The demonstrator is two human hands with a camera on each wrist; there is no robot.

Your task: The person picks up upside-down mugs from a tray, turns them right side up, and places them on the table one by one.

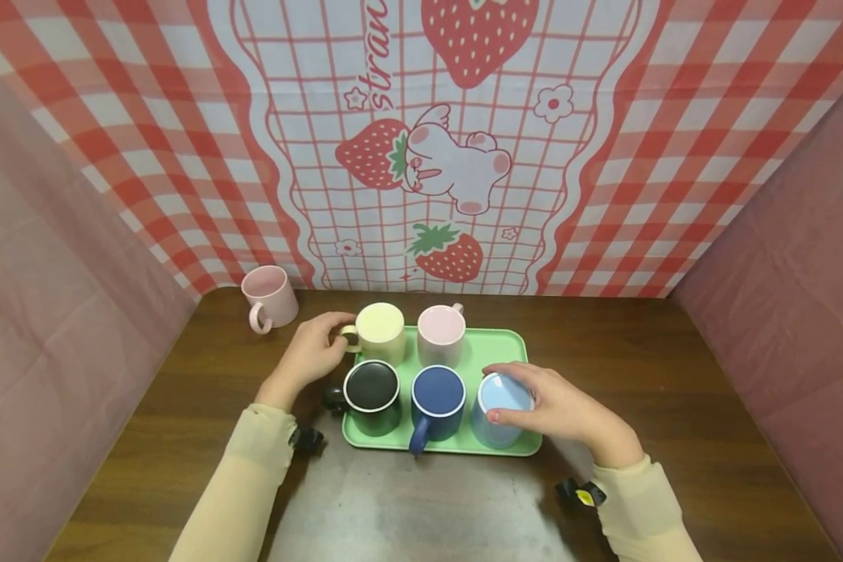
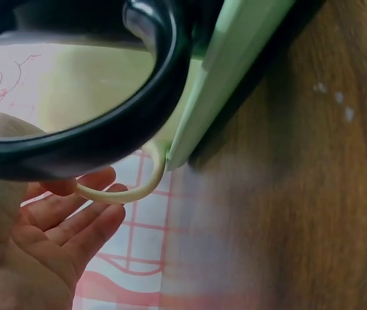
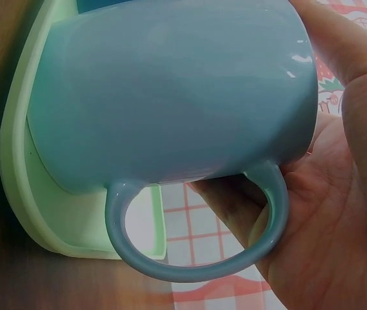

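My left hand point(image 1: 312, 349) pinches the handle of a pale yellow mug point(image 1: 382, 337) at the back left of a green tray point(image 1: 495, 343). In the left wrist view, thumb and fingertips meet the yellow handle point(image 2: 128, 194), partly behind the black mug's handle point(image 2: 106, 139). My right hand point(image 1: 558, 402) grips a light blue mug point(image 1: 506, 392) at the tray's front right, thumb and fingers across its upturned base. This mug's handle point(image 3: 189, 270) shows in the right wrist view. All mugs on the tray stand upside down.
A black mug point(image 1: 372, 389) and a dark blue mug point(image 1: 439, 392) fill the front row beside the light blue one. Behind them stands a pink mug point(image 1: 441, 328). Another pink mug point(image 1: 274, 297) sits upright on the wooden table point(image 1: 618, 351) at the back left, near the checked cloth point(image 1: 604, 257).
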